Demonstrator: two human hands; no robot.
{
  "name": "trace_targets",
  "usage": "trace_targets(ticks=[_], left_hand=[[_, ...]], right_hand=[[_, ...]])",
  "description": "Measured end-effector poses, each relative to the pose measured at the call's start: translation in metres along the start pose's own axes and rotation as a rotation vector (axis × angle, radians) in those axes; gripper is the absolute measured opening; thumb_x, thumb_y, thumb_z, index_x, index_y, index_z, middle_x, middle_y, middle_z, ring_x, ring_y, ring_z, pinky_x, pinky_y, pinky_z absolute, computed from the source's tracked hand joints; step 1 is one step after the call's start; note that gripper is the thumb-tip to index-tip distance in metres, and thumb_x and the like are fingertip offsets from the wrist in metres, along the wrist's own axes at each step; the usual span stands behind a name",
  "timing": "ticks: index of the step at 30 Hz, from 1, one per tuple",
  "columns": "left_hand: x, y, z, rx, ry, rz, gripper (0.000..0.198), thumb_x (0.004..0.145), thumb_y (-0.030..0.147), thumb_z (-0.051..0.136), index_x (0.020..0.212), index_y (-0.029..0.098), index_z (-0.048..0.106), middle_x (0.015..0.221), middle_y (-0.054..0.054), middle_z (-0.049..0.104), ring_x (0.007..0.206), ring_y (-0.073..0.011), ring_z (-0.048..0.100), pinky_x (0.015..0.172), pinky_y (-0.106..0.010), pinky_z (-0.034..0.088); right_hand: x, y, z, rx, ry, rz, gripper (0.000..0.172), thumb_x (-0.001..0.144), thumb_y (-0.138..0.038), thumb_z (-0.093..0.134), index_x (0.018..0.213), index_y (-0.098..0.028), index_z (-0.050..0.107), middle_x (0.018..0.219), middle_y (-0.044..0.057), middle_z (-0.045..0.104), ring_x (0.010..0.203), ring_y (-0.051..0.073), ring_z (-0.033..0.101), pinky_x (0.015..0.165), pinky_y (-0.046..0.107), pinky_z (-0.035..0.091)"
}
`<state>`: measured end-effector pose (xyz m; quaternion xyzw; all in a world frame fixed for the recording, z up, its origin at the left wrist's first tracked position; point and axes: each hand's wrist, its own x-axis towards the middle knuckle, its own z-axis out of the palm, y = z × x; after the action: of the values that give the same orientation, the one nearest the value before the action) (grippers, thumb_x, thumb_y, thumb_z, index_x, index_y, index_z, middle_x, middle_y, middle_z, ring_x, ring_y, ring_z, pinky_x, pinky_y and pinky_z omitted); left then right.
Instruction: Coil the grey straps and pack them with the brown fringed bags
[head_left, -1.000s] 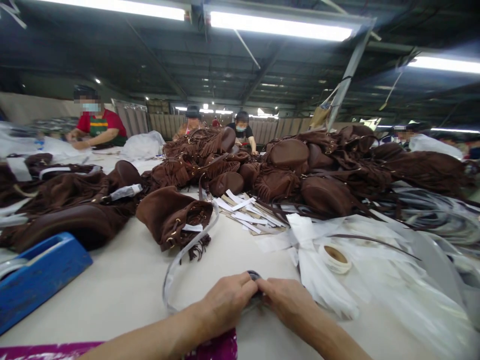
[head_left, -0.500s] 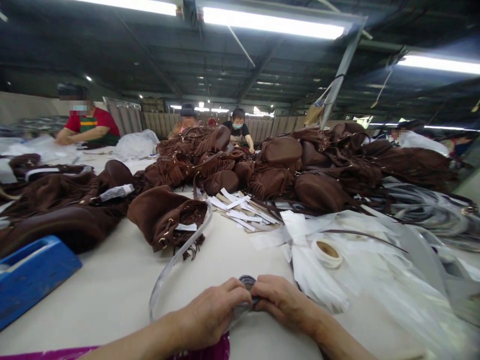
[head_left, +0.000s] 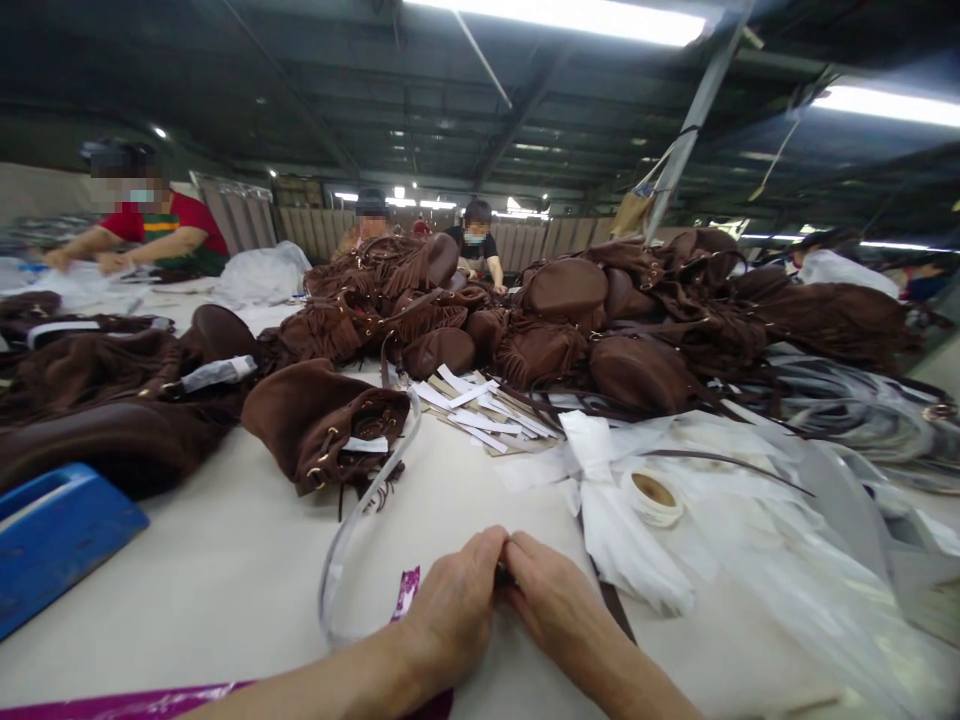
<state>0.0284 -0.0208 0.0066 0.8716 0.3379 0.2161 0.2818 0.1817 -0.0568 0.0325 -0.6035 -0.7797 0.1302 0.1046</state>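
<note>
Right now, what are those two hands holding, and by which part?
The left hand and right hand pinch the near end of the long clear-wrapped strap that loops toward the brown suede fringed bag; the tip is mostly hidden.

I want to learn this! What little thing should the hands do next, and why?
Probably slide the pinch a little further along the strap. The left hand and right hand meet fingertip to fingertip on its near end, and the rest of its clear-wrapped loop, up to the bag, lies free of both hands.
</note>
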Motion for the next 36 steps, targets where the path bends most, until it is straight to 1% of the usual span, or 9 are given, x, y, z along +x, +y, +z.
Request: trace_targets(ticks=[3, 7, 12, 18, 22, 25, 30, 33, 36], left_hand=[[-0.003, -0.001, -0.007, -0.006, -0.052, 0.03, 0.042, 0.08, 0.007, 0.043, 0.119, 0.023, 0.041, 0.113, -0.004, 0.061, 0.103, -0.0192, 0.06, 0.091, -0.032, 0.048], [-0.012, -0.004, -0.022, 0.013, -0.151, 0.129, 0.063, 0.077, 0.002, 0.046, 0.133, 0.029, 0.032, 0.121, -0.002, 0.057, 0.113, -0.0192, 0.054, 0.099, -0.033, 0.044], [-0.015, -0.011, -0.036, 0.163, -0.17, 0.178, 0.079, 0.073, -0.004, 0.044, 0.139, 0.031, 0.022, 0.133, -0.006, 0.042, 0.103, -0.0176, 0.058, 0.091, -0.03, 0.048], [-0.001, -0.024, -0.042, 0.451, -0.202, 0.355, 0.032, 0.086, 0.009, 0.047, 0.115, 0.023, 0.046, 0.1, -0.003, 0.052, 0.079, -0.0142, 0.054, 0.073, -0.022, 0.047], [0.008, -0.024, -0.044, 0.555, -0.243, 0.501, 0.009, 0.087, 0.014, 0.052, 0.091, 0.022, 0.054, 0.092, -0.001, 0.052, 0.074, -0.0126, 0.05, 0.064, -0.02, 0.042], [0.009, -0.015, -0.035, 0.576, -0.229, 0.48, 0.005, 0.088, 0.016, 0.053, 0.088, 0.021, 0.055, 0.093, -0.002, 0.054, 0.077, -0.014, 0.051, 0.065, -0.022, 0.043], [0.0, 0.002, -0.006, 0.486, -0.135, 0.228, 0.006, 0.092, 0.017, 0.048, 0.095, 0.018, 0.054, 0.099, -0.005, 0.057, 0.088, -0.0186, 0.053, 0.075, -0.028, 0.046], [-0.005, 0.0, -0.008, 0.425, -0.141, 0.136, 0.007, 0.092, 0.019, 0.05, 0.098, 0.019, 0.053, 0.098, -0.004, 0.057, 0.084, -0.0177, 0.055, 0.073, -0.027, 0.046], [-0.002, -0.012, -0.028, 0.412, -0.216, 0.248, 0.017, 0.09, 0.018, 0.052, 0.107, 0.022, 0.051, 0.092, 0.0, 0.057, 0.077, -0.015, 0.055, 0.067, -0.023, 0.044]], right_hand=[[0.001, 0.005, 0.014, 0.017, 0.028, 0.084, 0.028, 0.079, -0.001, 0.044, 0.099, -0.014, 0.06, 0.095, 0.01, 0.063, 0.091, 0.023, 0.059, 0.083, 0.034, 0.046], [0.001, 0.014, 0.015, 0.088, 0.024, 0.013, 0.031, 0.077, -0.001, 0.048, 0.1, -0.015, 0.06, 0.098, 0.009, 0.063, 0.094, 0.023, 0.058, 0.086, 0.035, 0.045], [-0.001, 0.016, 0.006, 0.125, 0.017, -0.047, 0.036, 0.074, 0.001, 0.05, 0.104, -0.018, 0.06, 0.103, 0.007, 0.062, 0.098, 0.021, 0.057, 0.087, 0.033, 0.045], [-0.006, 0.02, -0.006, 0.057, -0.052, -0.384, 0.014, 0.087, -0.009, 0.051, 0.092, -0.017, 0.062, 0.098, 0.007, 0.064, 0.09, 0.02, 0.055, 0.079, 0.031, 0.044], [-0.01, 0.026, -0.011, 0.003, -0.053, -0.499, 0.018, 0.093, -0.013, 0.046, 0.09, -0.017, 0.063, 0.094, 0.007, 0.065, 0.089, 0.019, 0.057, 0.087, 0.033, 0.043], [-0.015, 0.019, -0.012, -0.064, -0.058, -0.403, 0.019, 0.091, -0.011, 0.046, 0.095, -0.018, 0.063, 0.1, 0.007, 0.066, 0.091, 0.02, 0.06, 0.088, 0.035, 0.043], [-0.02, -0.002, -0.003, -0.058, -0.058, -0.035, 0.024, 0.082, -0.012, 0.051, 0.104, -0.015, 0.06, 0.115, 0.012, 0.061, 0.088, 0.023, 0.062, 0.076, 0.034, 0.046], [-0.019, 0.003, 0.002, 0.055, -0.063, -0.076, 0.017, 0.083, -0.008, 0.047, 0.093, -0.015, 0.058, 0.102, 0.01, 0.062, 0.09, 0.022, 0.06, 0.078, 0.032, 0.045], [-0.018, 0.019, -0.001, 0.134, -0.083, -0.228, 0.01, 0.083, -0.008, 0.051, 0.085, -0.017, 0.056, 0.099, 0.008, 0.062, 0.091, 0.021, 0.057, 0.079, 0.031, 0.044]])
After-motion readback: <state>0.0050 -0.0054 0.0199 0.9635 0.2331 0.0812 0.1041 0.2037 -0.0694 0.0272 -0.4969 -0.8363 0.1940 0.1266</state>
